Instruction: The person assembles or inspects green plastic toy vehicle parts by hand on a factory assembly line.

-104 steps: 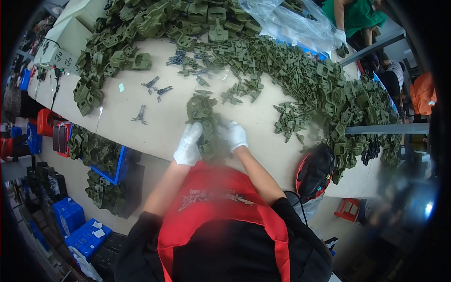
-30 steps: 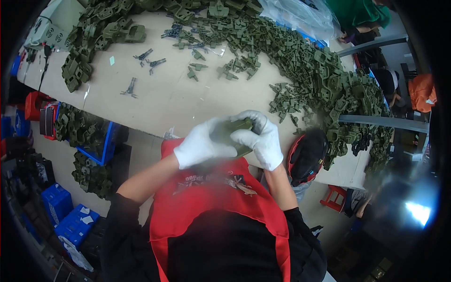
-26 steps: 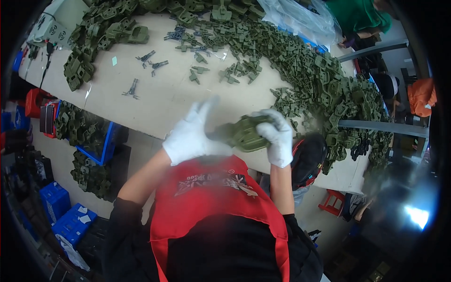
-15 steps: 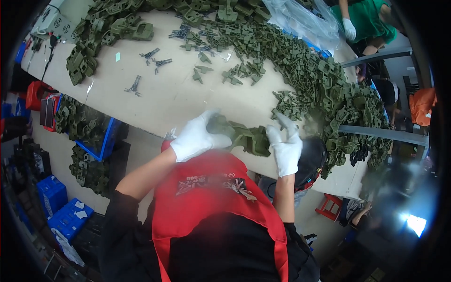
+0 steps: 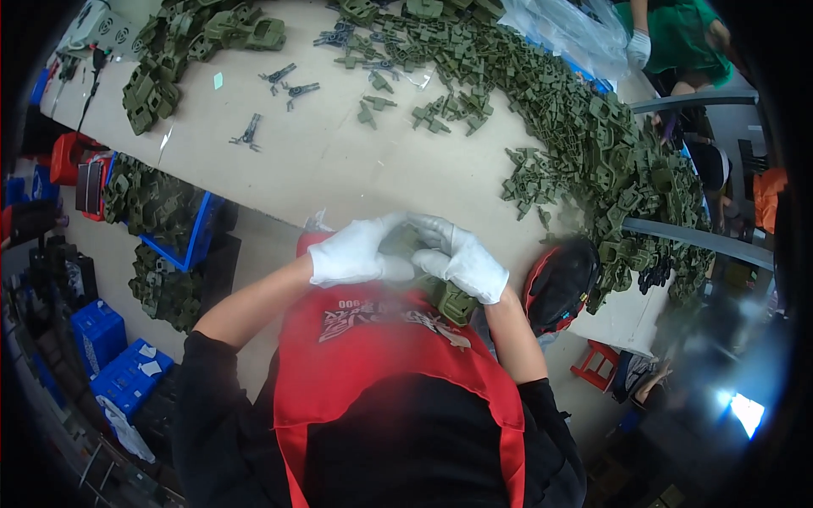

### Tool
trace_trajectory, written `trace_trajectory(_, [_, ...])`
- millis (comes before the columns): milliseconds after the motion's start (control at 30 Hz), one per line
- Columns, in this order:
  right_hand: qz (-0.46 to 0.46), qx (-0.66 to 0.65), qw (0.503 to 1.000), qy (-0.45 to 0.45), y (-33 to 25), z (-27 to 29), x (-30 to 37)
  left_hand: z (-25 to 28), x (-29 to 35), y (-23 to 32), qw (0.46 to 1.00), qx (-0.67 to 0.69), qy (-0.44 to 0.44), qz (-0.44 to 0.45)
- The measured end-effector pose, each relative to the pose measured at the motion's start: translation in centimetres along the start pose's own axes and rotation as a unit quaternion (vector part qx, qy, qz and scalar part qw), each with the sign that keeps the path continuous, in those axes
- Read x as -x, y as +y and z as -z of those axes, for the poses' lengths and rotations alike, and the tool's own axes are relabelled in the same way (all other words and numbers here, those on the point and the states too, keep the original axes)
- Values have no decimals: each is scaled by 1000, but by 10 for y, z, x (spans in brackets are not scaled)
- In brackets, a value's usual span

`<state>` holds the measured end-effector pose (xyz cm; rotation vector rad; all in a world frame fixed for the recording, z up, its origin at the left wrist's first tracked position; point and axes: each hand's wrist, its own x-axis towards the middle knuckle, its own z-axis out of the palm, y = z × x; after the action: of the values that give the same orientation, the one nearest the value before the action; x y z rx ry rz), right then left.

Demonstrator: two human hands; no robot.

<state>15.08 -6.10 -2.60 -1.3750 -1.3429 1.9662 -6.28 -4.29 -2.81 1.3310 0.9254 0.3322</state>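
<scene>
At the table's near edge, in front of my red apron [image 5: 381,372], I hold an olive-green molded plastic part [image 5: 455,303]. My white-gloved left hand [image 5: 360,251] is closed on its left end, with the fingertips curled around it. From above, my gloved right hand [image 5: 464,262] wraps over its middle, fingers meeting those of the left. Much of the part is covered by the gloves; its right end pokes out below my right hand. A blurred patch over the hands hides the finer contact.
Small green parts [image 5: 542,93] are heaped along the table [image 5: 313,161], with bulkier ones at far left [image 5: 152,93]. Several dark grey pieces [image 5: 248,134] lie loose. A black-and-red cap [image 5: 563,284] is at the right edge. A blue crate [image 5: 201,241] stands left; a co-worker's gloved hand [image 5: 639,49] shows far right.
My right hand has come left from the part's right side and closed over its middle. The part has tilted, its right end now lower and nearer me. The view has shifted slightly.
</scene>
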Motion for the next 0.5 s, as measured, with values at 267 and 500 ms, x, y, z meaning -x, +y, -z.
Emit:
trace_trajectory(267, [-97, 15, 992, 80, 0, -22, -1, -7, 8, -5, 998, -19, 59, 11])
trace_trajectory(500, [121, 260, 958, 5, -20, 9, 17, 3, -1, 24, 993, -74, 85, -28])
